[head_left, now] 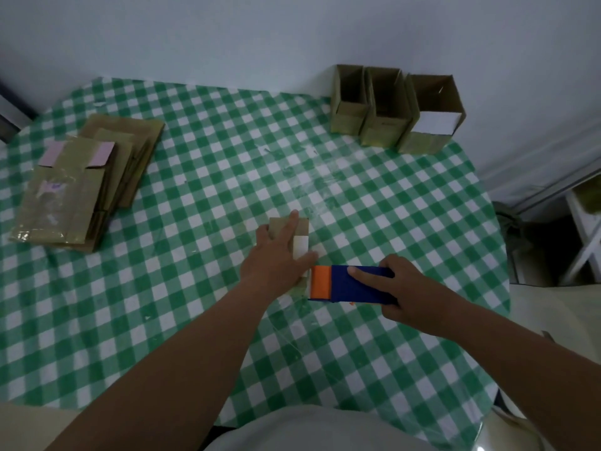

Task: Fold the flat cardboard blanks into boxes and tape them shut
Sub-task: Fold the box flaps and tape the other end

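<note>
The small cardboard box [300, 237] being worked on sits near the middle of the table [195, 288], and honestly most of it is covered by the left hand [279, 255], so its full shape can't really be made out. Only a brown top edge and a white patch on the right side are seen. The left hand is laid flat on it with fingers stretched out straight, pressing rather than gripping.

Just beside the box on the right, a blue tape dispenser [353, 284] with an orange end is held in the right hand [406, 294]. The fingers are wrapped around its body, with the index finger laid along the top. The orange end is right up against the box. The tape itself is too hard to pick out against the checked cloth.

Further out, a stack of flat blanks [81, 183] is seen at the far left, and three open folded boxes [393, 115] are lined up at the far right edge by the wall.
</note>
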